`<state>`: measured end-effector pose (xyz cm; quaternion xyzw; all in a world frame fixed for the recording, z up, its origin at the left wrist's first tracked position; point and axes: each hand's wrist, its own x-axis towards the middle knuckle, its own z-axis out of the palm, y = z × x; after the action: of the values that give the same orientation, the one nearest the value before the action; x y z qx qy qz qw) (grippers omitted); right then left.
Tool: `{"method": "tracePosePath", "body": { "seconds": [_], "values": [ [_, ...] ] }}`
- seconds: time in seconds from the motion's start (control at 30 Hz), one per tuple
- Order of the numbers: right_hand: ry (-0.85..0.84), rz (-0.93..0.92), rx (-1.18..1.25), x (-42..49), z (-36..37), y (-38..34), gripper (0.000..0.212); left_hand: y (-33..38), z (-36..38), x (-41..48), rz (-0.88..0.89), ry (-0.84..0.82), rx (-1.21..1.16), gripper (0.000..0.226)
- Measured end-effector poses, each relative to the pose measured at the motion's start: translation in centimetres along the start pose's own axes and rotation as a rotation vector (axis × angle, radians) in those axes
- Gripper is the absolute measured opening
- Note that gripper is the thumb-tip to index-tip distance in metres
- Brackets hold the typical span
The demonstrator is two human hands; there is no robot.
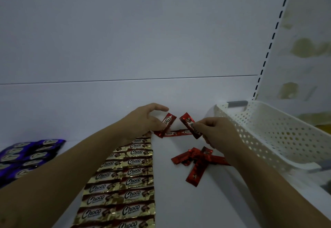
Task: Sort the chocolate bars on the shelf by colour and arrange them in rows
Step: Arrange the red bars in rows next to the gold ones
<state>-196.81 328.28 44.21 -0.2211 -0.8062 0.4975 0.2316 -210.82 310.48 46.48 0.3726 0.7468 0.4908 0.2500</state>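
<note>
Far to the left of the left hand (pixel 143 120), purple bars (pixel 28 156) are lying in an overlapping cluster on the shelf (pixel 89 116). At least six labels are showing, and the frame edge is cutting off more. Under and just right of the left forearm, gold bars (pixel 134 181) are lying in two columns. Nine are showing in the right column and about seven in the left, with the arm hiding others. The left hand is pinching the lower end of a first red bar (pixel 166 123), which is leaning right. Between the two hands a second red bar (pixel 176 133) is lying flat. The right hand (pixel 218 133) is pinching a third red bar (pixel 189 123), which is leaning left. Just nearer the person than the right hand, about five loose red bars (pixel 195 163) are lying crossed in a heap. Right of that hand a white perforated basket (pixel 268 129) is sitting.
</note>
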Motion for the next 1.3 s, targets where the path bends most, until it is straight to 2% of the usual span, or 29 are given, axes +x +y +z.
{"method": "tracePosePath", "body": {
  "seconds": [0.17, 0.27, 0.5, 0.53, 0.63, 0.77, 0.93, 1.07, 1.13, 1.3],
  "values": [
    [-0.029, 0.061, 0.015, 0.1, 0.0, 0.1, 0.018, 0.1, 0.2, 0.1, 0.009, 0.013, 0.084, 0.055],
    [-0.054, 0.084, 0.011, 0.1, 0.1, 0.2, 0.016, 0.2, 0.4, 0.4, 0.004, 0.02, 0.149, 0.047],
    [-0.039, 0.09, 0.003, 0.5, -0.1, 0.8, 0.017, 0.0, 0.9, 1.0, -0.001, 0.032, 0.183, 0.006],
    [-0.031, 0.088, -0.001, 0.6, -0.1, 0.9, 0.016, -0.1, 1.0, 1.1, -0.003, 0.045, 0.18, 0.006],
    [-0.018, 0.09, -0.013, 0.7, 0.1, 1.1, 0.015, -0.2, 1.1, 1.4, -0.02, 0.083, 0.121, 0.022],
    [-0.027, 0.117, 0.006, 1.0, 0.0, 1.3, 0.003, -0.2, 1.1, 1.6, -0.012, 0.115, 0.16, 0.02],
    [-0.076, 0.133, 0.123, 1.1, -0.1, 1.4, 0.046, -0.3, 1.6, 1.8, -0.081, 0.097, 0.189, 0.012],
    [0.042, 0.089, -0.077, 1.5, 0.4, 2.1, 0.014, -0.9, 2.1, 2.4, -0.121, 0.121, 0.209, 0.015],
    [0.075, 0.07, -0.179, 1.7, 0.6, 2.2, 0.004, -1.2, 2.5, 2.7, -0.119, 0.118, 0.256, 0.017],
    [0.067, 0.092, -0.307, 2.3, 1.0, 2.7, 0.005, -2.2, 3.3, 3.1, -0.085, 0.091, 0.487, 0.005]
  ]
}}
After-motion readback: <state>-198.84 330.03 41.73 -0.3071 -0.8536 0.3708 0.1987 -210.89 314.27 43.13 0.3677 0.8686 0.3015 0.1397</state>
